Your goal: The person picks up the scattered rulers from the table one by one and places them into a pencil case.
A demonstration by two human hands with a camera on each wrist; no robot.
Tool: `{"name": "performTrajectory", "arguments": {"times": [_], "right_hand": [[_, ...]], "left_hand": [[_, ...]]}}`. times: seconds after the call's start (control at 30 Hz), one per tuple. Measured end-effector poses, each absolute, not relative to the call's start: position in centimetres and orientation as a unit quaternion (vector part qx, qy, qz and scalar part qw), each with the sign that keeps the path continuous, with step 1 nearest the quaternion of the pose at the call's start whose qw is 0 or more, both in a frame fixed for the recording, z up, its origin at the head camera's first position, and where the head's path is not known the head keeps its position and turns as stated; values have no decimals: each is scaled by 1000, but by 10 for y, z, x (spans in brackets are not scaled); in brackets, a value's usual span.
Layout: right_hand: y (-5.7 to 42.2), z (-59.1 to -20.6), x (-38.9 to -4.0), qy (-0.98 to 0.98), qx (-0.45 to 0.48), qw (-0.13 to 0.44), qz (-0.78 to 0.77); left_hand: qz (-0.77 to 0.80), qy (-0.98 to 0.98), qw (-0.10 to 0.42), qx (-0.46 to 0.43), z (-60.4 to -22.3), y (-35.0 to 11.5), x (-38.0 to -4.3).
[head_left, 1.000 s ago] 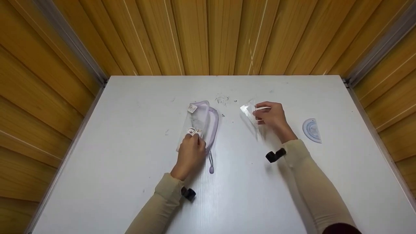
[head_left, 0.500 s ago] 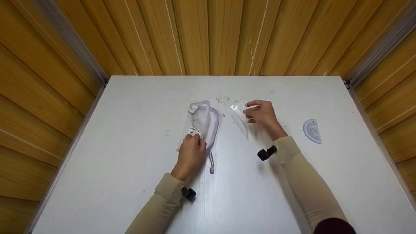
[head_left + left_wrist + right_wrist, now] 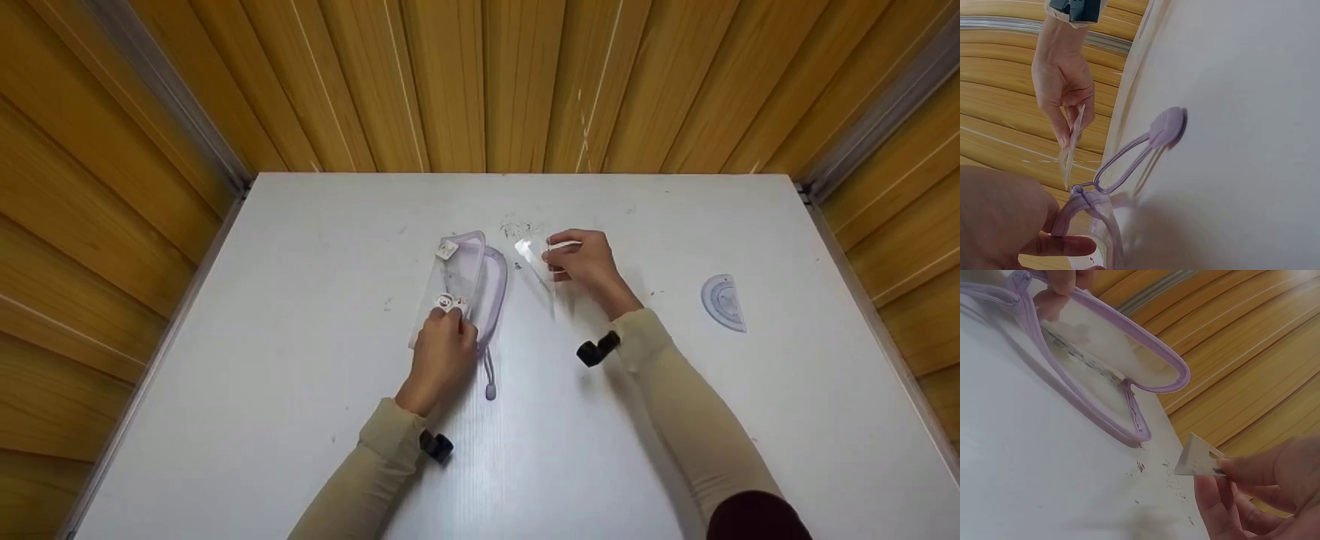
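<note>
A clear pencil case with lilac zipped edging lies left of centre on the white table. My left hand pinches its upper edge near the strap end, lifting it so the mouth gapes. Cartoon prints show on its clear face. From the zip end hangs a lilac cord pull. My right hand pinches a clear triangular set square between thumb and fingers, just right of the case and apart from it. In the right wrist view, its pointed part faces the case's mouth.
On the table's right side lies a clear bluish protractor. Dark scuff marks speckle the white tabletop beyond the case. Wood-patterned panels rise behind the table's far edge and at both sides.
My right hand has moved left with the set square, closing in on the pencil case. My left hand has kept its grip on the case and barely moved.
</note>
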State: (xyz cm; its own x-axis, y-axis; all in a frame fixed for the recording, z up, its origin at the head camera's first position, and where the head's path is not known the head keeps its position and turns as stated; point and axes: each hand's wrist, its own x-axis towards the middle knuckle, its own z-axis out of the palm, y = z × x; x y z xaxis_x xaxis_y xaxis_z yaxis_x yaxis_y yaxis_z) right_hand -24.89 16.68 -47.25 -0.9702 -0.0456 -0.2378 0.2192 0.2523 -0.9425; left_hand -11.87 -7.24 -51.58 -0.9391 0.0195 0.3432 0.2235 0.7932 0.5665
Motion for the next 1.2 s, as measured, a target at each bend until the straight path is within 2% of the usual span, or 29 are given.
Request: {"name": "performTrajectory", "arguments": {"times": [0.43, 1.2], "right_hand": [[139, -477, -253, 769, 39, 119, -627], [94, -491, -252, 766, 27, 131, -629]], "left_hand": [[-313, -928, 188, -78, -517, -74, -120], [-315, -929, 177, -83, -517, -75, -119]]}}
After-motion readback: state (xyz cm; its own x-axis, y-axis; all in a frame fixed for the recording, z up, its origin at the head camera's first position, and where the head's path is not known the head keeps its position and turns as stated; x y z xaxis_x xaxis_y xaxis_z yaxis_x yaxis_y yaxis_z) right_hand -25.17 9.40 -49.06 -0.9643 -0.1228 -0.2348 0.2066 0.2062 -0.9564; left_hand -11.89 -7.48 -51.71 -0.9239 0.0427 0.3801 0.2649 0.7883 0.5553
